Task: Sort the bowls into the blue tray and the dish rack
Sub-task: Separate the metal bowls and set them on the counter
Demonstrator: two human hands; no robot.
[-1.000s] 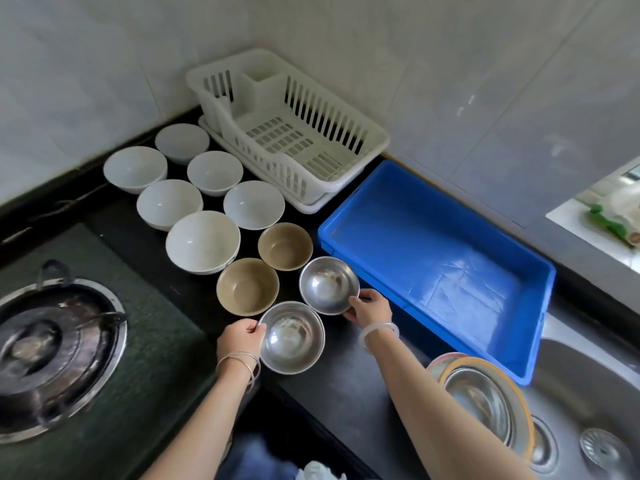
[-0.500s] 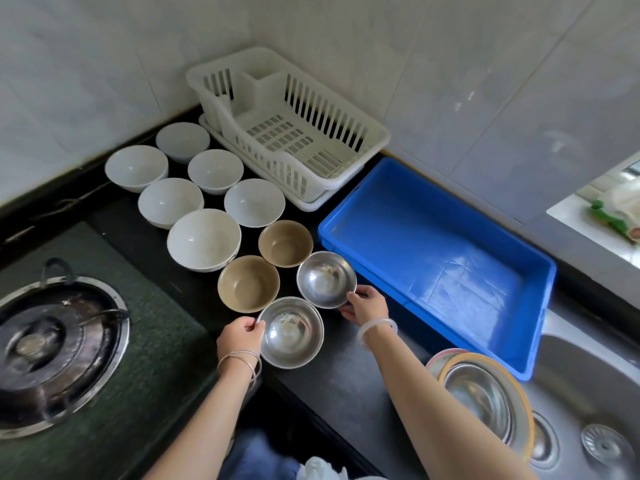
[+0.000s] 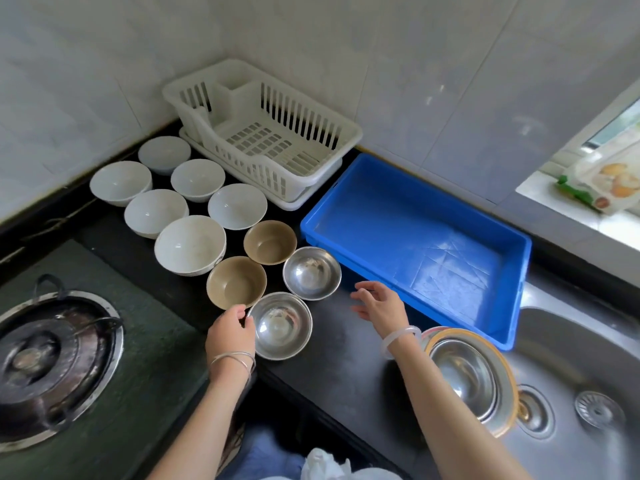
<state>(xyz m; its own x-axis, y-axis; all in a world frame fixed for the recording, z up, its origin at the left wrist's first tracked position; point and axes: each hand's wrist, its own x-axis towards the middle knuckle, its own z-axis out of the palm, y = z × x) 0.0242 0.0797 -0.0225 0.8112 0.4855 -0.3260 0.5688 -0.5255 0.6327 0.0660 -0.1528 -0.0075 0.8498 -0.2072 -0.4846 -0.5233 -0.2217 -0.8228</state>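
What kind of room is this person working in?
Most likely a home kitchen: a gas burner is set into the dark counter, a steel sink sits at the right, and a white dish rack stands against the tiled wall.

Polished steel bowls (image 3: pixel 280 325) gleam on a matt black counter (image 3: pixel 346 358), beside glossy white ceramic bowls (image 3: pixel 189 244), a scuffed blue plastic tray (image 3: pixel 415 244) and a white slatted plastic rack (image 3: pixel 263 133).

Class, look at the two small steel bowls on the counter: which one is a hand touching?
The nearer steel bowl, in front of the tan bowls: the left hand rests its fingers on its rim. The farther steel bowl, beside the blue tray, stands untouched; the right hand hovers apart.
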